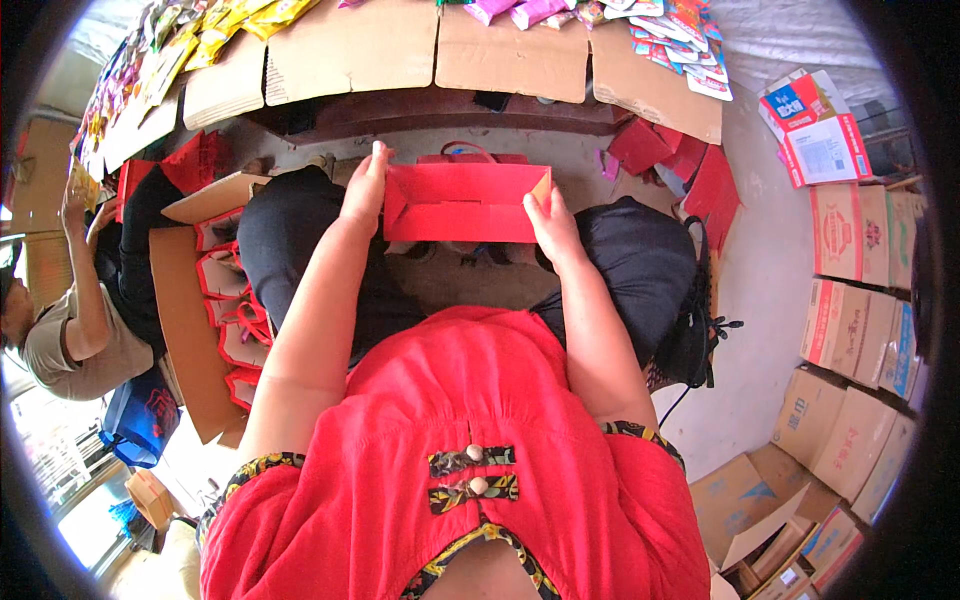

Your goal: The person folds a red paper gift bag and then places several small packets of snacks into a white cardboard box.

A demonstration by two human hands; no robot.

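Observation:
Between my knees I hold up a red paper gift box [462,222], its open side facing me so the inside bottom shows. My left hand [366,186] grips the box's left end, thumb up along its edge. At the right end my right hand [553,222] pinches the wall, thumb on the near side. A red cord handle [470,148] shows just beyond the box. By my left leg stands an open carton [182,330] holding several red bags with red handles [240,315].
Ahead, a cardboard-covered table [350,55] bears yellow packets [215,35], purple packets [538,12] and red-white packets [685,45]. Red boxes [690,165] lie beneath its right side. Cartons [850,340] are stacked at right. Another person [90,320] works at far left.

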